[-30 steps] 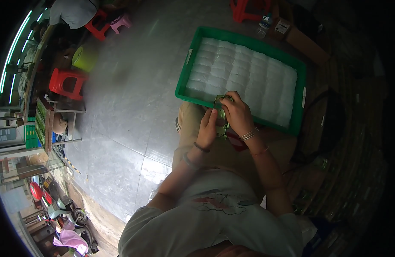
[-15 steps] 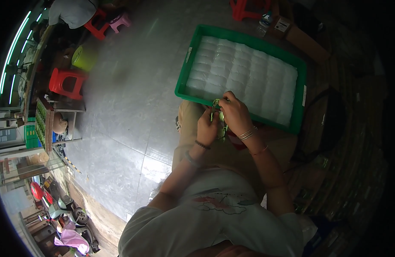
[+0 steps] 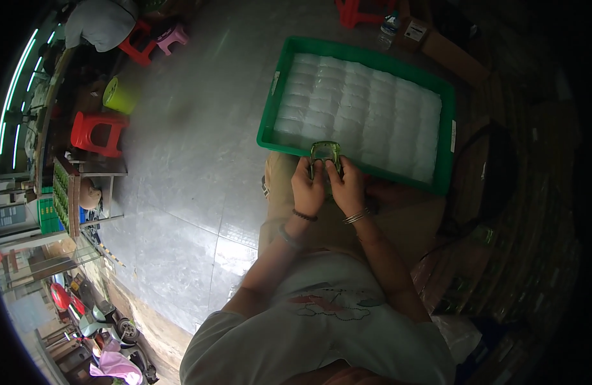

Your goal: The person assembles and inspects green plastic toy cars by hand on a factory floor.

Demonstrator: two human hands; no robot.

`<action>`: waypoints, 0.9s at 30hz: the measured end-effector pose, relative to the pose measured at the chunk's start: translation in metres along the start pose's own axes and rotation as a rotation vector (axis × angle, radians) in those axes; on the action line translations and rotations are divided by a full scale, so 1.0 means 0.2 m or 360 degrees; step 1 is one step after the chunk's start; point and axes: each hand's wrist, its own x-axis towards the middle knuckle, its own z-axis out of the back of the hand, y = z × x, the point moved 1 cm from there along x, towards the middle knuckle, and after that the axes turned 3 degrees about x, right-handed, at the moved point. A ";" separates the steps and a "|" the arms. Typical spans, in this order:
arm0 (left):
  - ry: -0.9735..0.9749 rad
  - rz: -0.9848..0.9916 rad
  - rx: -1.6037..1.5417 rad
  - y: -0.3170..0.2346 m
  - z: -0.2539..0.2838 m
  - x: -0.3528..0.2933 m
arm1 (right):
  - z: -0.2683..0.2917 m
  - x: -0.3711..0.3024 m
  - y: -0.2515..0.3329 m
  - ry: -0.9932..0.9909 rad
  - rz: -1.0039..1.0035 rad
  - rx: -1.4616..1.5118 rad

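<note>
A small green see-through plastic frame [image 3: 325, 144], roughly square with an opening in its middle, is held upright over my lap at the near edge of a green tray. My left hand [image 3: 307, 191] grips its lower left side, thumb on the near face. On the lower right side, my right hand [image 3: 348, 190] is closed the same way, the two thumbs close together. My fingers cover the frame's lower part. Just beyond lies the shallow green tray [image 3: 265, 122], filled with rows of white plastic-wrapped pieces [image 3: 360, 106].
A clear bottle [image 3: 388, 31] and cardboard boxes [image 3: 453, 56] stand past the tray. To the left are a red stool [image 3: 98, 133], a yellow-green bucket [image 3: 118, 96] and a rack of small green pieces [image 3: 63, 192]. Another person [image 3: 102, 24] is at the far left.
My right hand has come down from above the green frame to its lower right side. The frame has turned, so its opening now shows. The view has shifted slightly.
</note>
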 end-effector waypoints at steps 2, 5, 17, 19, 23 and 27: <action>0.0026 0.0031 0.0073 -0.02 -0.01 -0.01 | 0.00 0.00 -0.03 -0.0004 -0.0030 0.0087; 0.0043 0.0014 0.0056 0.00 -0.02 -0.01 | -0.02 -0.01 -0.05 -0.0126 0.0090 0.0020; 0.0058 0.0030 -0.0173 -0.02 -0.02 -0.04 | 0.00 -0.02 -0.03 -0.0115 0.0160 0.0058; 0.0076 -0.0010 -0.0169 -0.02 -0.01 -0.04 | 0.00 -0.03 -0.03 -0.0116 0.0189 0.0085; 0.0110 -0.0068 -0.0008 -0.02 0.01 -0.03 | 0.00 -0.04 -0.01 -0.0166 0.0212 -0.0026; 0.0091 -0.0179 0.0058 -0.02 -0.05 -0.04 | 0.05 -0.05 0.00 -0.0351 0.0290 -0.0066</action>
